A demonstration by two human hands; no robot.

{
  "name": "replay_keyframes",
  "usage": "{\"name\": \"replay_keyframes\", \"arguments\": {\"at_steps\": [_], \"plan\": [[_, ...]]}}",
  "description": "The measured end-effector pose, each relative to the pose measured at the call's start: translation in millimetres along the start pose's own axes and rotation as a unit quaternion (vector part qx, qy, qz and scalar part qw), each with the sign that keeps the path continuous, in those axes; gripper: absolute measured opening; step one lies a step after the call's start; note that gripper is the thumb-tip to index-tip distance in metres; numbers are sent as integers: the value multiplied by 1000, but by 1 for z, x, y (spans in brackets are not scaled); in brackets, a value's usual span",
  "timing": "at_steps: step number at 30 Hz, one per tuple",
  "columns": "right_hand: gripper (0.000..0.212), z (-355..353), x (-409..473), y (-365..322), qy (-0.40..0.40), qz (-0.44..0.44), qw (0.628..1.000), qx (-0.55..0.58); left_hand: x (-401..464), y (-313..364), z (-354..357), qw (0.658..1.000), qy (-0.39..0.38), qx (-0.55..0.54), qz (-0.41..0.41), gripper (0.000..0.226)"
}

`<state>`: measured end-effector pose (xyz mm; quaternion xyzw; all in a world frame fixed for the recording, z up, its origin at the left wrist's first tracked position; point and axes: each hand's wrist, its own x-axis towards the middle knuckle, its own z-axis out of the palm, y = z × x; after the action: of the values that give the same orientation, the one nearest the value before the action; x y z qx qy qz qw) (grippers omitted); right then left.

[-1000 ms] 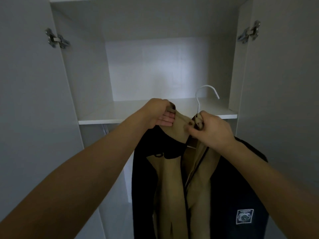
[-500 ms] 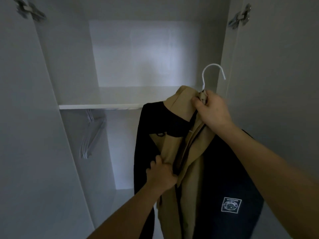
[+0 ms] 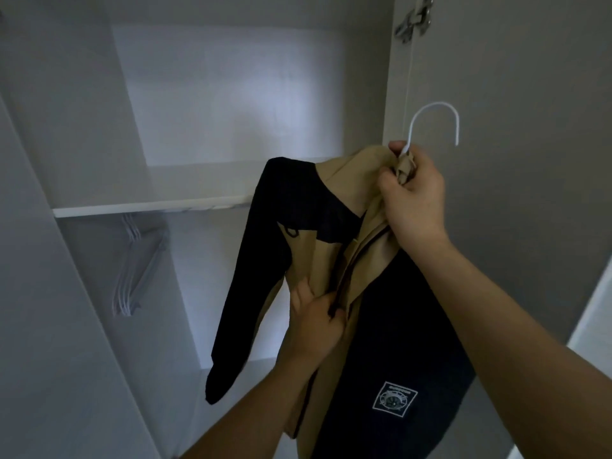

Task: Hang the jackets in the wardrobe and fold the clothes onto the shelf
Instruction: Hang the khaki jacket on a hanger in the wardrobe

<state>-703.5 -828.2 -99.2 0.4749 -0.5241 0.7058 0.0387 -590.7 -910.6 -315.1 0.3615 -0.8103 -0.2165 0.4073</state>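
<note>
One jacket (image 3: 334, 260), tan and black, with a square white logo patch (image 3: 394, 399) on the dark panel, already mounted on a white hanger (image 3: 436, 122) and held up in front of the open wardrobe, right of centre, not yet inside. Right hand (image 3: 412, 200) closed tight around the hanger neck together with the bunched tan collar, hook free above the fist and pointing right. Left hand (image 3: 316, 321) lower, closed on the tan front edge beside the zipper, pinching the two sides together. One black sleeve hanging loose to the left, clear of the shelf (image 3: 149, 207).

Behind and left, under the shelf, several spare white hangers (image 3: 132, 270) hanging in a row; the rail itself hidden by the shelf edge. Upper compartment bare. Door hinge (image 3: 414, 19) at top right.

Step in hand, by judgement: hanging stage, jacket ready for the rail. Next move probably calling for lowering the hook beneath the shelf and over the rail, right of the spare hangers, with the left grip released only after the hook sits.
</note>
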Motion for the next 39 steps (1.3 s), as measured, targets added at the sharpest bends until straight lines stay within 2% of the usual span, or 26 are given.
{"name": "replay_keyframes", "arguments": {"at_steps": [2,4,8,11,14,15,17,19,21,22,24,25,27,29,32,34,36,39], "plan": [[32,-5,0,6,33,22,999,4,0,-3,-11,998,-4,-28,-64,36],[31,-14,1,14,80,52,995,6,-8,-12,-23,997,-25,-43,-59,36],[32,-20,-1,25,132,77,988,11,-21,-15,-27,978,-128,-157,-55,28],[33,-13,-8,31,121,65,990,21,-21,-30,-20,992,-88,-81,-50,21],[32,-13,-16,43,119,75,990,4,-31,-58,-25,997,-40,-27,-61,34],[33,-13,-19,47,118,84,989,-1,-35,-69,-27,995,-34,-40,-80,41],[34,-14,-24,54,110,99,989,-14,-38,-81,-37,977,-7,-118,-175,51],[34,-17,-30,65,90,114,988,-45,-30,-87,-48,955,28,-155,-250,42],[20,-24,-39,79,46,128,986,-96,-15,-89,-63,975,43,-68,-205,29],[13,-29,-42,86,10,125,983,-132,-5,-85,-74,986,52,-16,-155,29],[14,-37,-48,96,-81,100,969,-213,16,-64,-98,997,50,57,-23,20],[16,-38,-52,97,-132,89,958,-237,26,-51,-109,995,33,83,51,14],[24,-34,-61,91,-235,84,942,-224,43,-24,-122,974,-19,131,186,25],[38,-25,-71,84,-315,94,929,-168,55,0,-127,955,-46,150,252,25],[80,-12,-78,81,-389,101,903,-155,62,22,-130,959,-60,117,250,13],[91,-7,-78,81,-430,110,881,-164,61,30,-133,970,-75,70,221,23],[84,-4,-77,80,-471,128,860,-146,58,37,-135,977,-88,27,193,32],[57,0,-80,83,-518,138,837,-105,49,44,-132,975,-112,-1,192,46]]}}
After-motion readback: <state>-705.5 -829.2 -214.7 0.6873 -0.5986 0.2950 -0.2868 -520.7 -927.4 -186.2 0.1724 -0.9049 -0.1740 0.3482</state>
